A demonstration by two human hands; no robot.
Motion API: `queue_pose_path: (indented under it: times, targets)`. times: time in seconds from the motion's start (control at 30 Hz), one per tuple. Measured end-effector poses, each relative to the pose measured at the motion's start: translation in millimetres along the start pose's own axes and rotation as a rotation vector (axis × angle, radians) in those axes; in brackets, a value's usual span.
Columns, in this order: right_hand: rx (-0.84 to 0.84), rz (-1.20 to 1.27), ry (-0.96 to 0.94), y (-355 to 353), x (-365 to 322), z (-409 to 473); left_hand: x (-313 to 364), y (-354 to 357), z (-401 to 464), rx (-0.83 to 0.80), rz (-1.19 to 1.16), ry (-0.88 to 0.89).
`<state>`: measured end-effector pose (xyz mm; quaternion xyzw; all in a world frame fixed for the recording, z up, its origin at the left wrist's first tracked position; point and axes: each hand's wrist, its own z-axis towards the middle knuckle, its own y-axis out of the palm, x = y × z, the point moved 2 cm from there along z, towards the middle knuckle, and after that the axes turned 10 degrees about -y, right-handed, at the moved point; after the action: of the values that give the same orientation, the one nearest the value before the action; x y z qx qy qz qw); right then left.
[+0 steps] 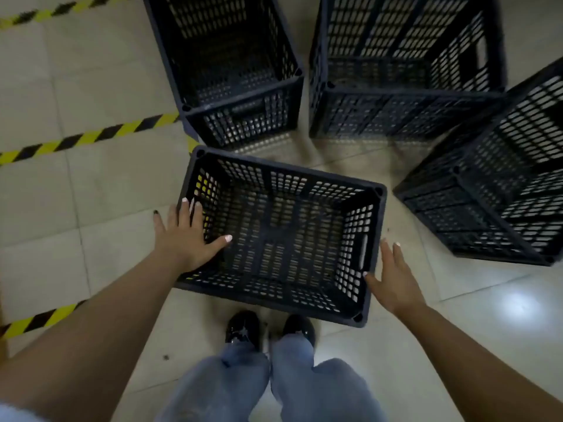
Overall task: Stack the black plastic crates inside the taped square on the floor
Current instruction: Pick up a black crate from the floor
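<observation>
A black slatted plastic crate (pixel 359 239) stands upright on the floor just ahead of my feet. My left hand (pixel 185 236) hovers over its left rim, fingers spread, holding nothing. My right hand (pixel 393 278) is open beside its right wall, by the handle slot, and whether it touches the wall is unclear. Behind it stand a crate at the back left (pixel 243 117), one at the back middle (pixel 405 111) and one on the right (pixel 487 214). Yellow-and-black tape (pixel 91 137) marks lines on the floor to the left.
My black shoes (pixel 243 328) and blue-jeaned legs (pixel 219 391) are right behind the near crate. The floor is pale glossy tile (pixel 502 330) with a light glare at the right. Further tape strips run at the far top left (pixel 48 13) and lower left (pixel 36 321).
</observation>
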<state>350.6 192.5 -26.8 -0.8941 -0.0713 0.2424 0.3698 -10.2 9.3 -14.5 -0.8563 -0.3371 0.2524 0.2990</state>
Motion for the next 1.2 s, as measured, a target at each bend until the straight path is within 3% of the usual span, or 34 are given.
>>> queue_pose_path:
  times: [0.17,0.47,0.7,0.9,1.2]
  targets:
    - [-0.021,0.005,0.045,34,19,44,-6,32,44,0.143,0.158,-0.028]
    - [0.025,-0.093,0.116,61,22,79,-9,67,77,0.02,-0.176,-0.053]
    - [0.047,-0.141,0.099,55,10,71,-13,49,88,-0.038,-0.214,-0.138]
    - [0.032,-0.188,0.113,23,-5,47,-22,28,63,-0.054,-0.151,-0.138]
    - [-0.017,-0.402,-0.038,-54,-78,-14,-88,-11,-34,-0.073,-0.475,-0.265]
